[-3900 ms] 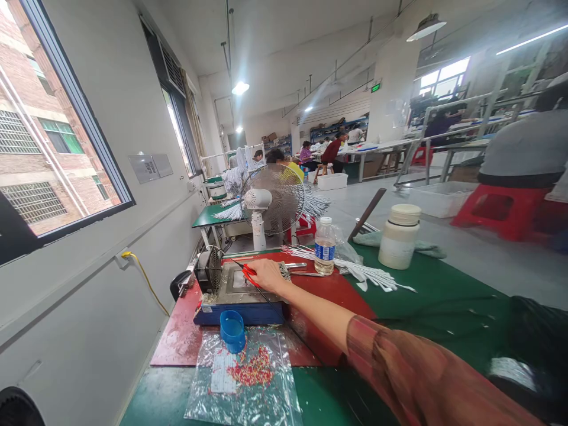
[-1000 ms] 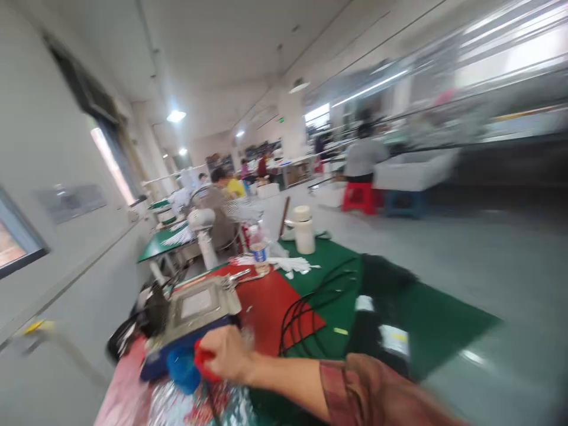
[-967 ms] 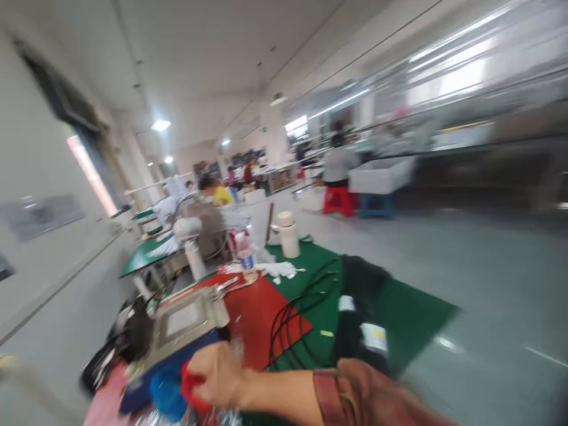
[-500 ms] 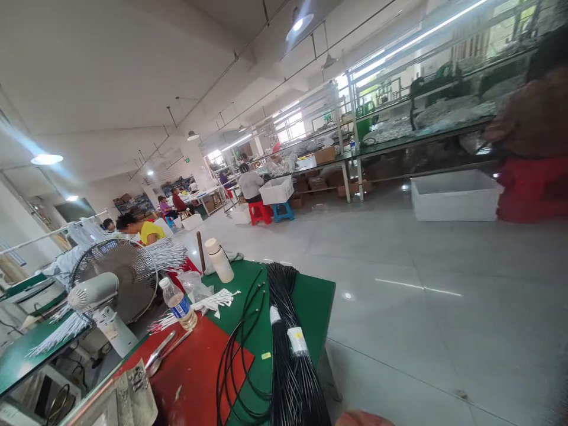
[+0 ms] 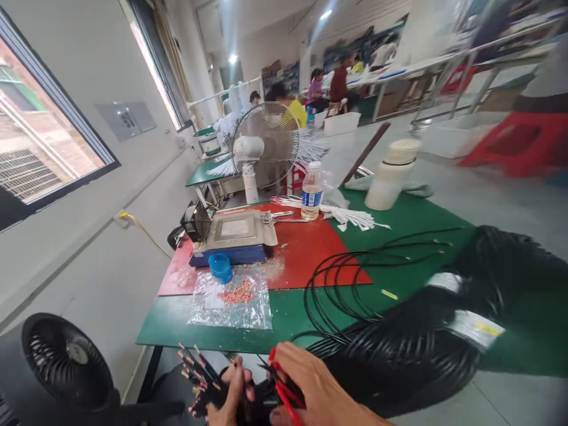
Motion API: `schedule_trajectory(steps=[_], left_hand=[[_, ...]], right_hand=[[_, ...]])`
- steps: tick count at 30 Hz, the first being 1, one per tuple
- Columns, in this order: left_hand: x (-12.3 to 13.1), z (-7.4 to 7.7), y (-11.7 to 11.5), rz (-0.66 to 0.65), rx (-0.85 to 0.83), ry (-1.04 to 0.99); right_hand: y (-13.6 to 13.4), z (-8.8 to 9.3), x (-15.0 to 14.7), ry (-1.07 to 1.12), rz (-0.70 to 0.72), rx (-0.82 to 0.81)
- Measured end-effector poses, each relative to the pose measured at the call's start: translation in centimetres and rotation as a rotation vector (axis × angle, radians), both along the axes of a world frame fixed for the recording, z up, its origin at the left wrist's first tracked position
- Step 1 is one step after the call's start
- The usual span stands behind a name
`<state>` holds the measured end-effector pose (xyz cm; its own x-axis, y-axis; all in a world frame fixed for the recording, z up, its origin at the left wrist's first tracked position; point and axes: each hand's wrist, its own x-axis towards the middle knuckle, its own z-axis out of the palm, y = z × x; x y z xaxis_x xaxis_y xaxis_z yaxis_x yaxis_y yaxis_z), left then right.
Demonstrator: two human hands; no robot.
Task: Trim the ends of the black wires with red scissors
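Observation:
At the bottom of the head view, my left hand (image 5: 233,395) is closed round a bundle of black cables (image 5: 202,373). Their cut ends, with pale and reddish tips, fan out to the left. My right hand (image 5: 317,384) grips a pair of red-handled cutters (image 5: 286,395), whose dark pointed tip is close to the left fingers. The exact kind of cutters is hard to make out. Both hands are in front of the table's near edge. A large bundle of black cables (image 5: 399,343) with white wraps lies to the right, beside loose looped cables (image 5: 332,284).
On the green table (image 5: 248,338) lie a plastic bag (image 5: 231,316) with reddish bits, a blue cup (image 5: 220,268), a soldering pot (image 5: 235,229), a water bottle (image 5: 312,192) and a cream flask (image 5: 390,177). A black fan (image 5: 66,361) stands at lower left. Other people sit farther back.
My view has swung left and down from the room's right side to the table and window wall. Both hands, the held cables and the red-handled cutters have come into view.

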<state>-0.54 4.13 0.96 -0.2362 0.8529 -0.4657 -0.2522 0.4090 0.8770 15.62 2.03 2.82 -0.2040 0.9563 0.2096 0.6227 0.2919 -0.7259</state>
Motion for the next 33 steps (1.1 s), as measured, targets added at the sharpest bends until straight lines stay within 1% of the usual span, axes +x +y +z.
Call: schedule_trajectory(steps=[2, 4, 6, 8, 12, 16, 20, 23, 26, 30, 33], left_hand=[[0.3, -0.6, 0.3, -0.021, -0.011, -0.036], [0.5, -1.0, 0.3, -0.043, -0.022, -0.076], [0.6, -1.2, 0.2, -0.059, -0.025, -0.102], [0.6, -1.2, 0.1, -0.054, -0.027, -0.125], [0.6, -0.8, -0.1, -0.016, -0.051, -0.146], [0.8, -0.5, -0.2, -0.029, -0.060, -0.143], [0.7, -0.8, -0.3, -0.026, -0.061, -0.155], [0.7, -1.2, -0.3, 0.011, -0.073, -0.168], [0.8, -1.2, -0.3, 0.017, -0.095, -0.129], [1.0, -0.6, -0.3, 0.010, -0.078, -0.068], [1.1, -0.3, -0.3, 0.006, -0.073, -0.042]], right_hand=[[-0.2, 0.9, 0.5, 0.038, 0.076, -0.218], [-0.2, 1.1, 0.6, 0.080, 0.131, -0.387], [-0.2, 0.8, 0.4, 0.110, 0.153, -0.482], [-0.1, 0.4, 0.2, 0.148, 0.164, -0.536], [-0.2, 0.0, 0.1, 0.272, 0.182, -0.607], [-0.3, -0.2, 0.1, 0.325, 0.184, -0.650], [-0.4, -0.8, 0.0, 0.428, 0.211, -0.685], [-0.5, -1.2, -0.1, 0.488, 0.214, -0.716], [-0.6, -1.3, -0.1, 0.508, 0.219, -0.742], [-0.5, -1.2, -0.1, 0.495, 0.210, -0.744], [-0.5, -1.1, -0.2, 0.519, 0.202, -0.781]])
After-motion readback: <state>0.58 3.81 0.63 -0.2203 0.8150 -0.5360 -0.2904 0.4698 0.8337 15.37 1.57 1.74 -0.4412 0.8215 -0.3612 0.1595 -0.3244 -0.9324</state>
